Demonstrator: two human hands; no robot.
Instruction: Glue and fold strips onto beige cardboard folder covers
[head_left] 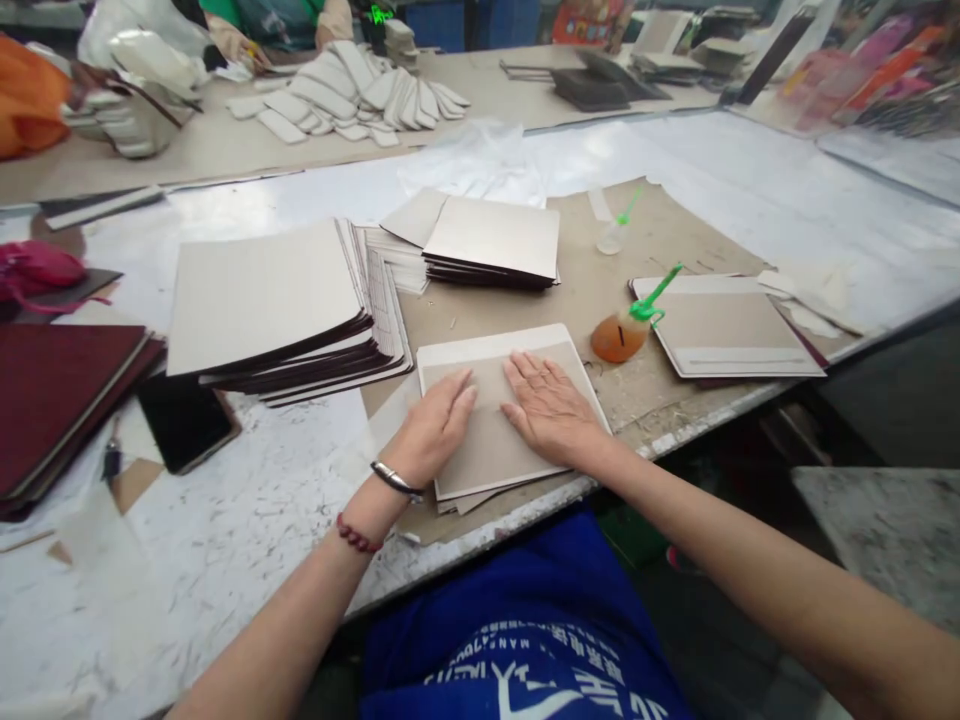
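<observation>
A beige board panel [487, 452] with a pale border lies near the table's front edge, on top of other sheets whose corners stick out below it. My right hand [551, 412] rests flat on its right half, fingers stretched out. On the left side of the same panel lies my left hand [435, 425], turned with the thumb side up and its fingers extended; part of them is hidden. Just right of the panel stands an orange glue bottle [619, 338] with a green nozzle.
Stacked pale boards with dark edges [262, 290] stand at left, and a smaller stack [495, 235] behind. Another panel [739, 325] lies at right. A phone [186, 420] and maroon covers [67, 400] occupy the left. Across the table are piled white pieces [352, 90] and another person's hand [232, 42].
</observation>
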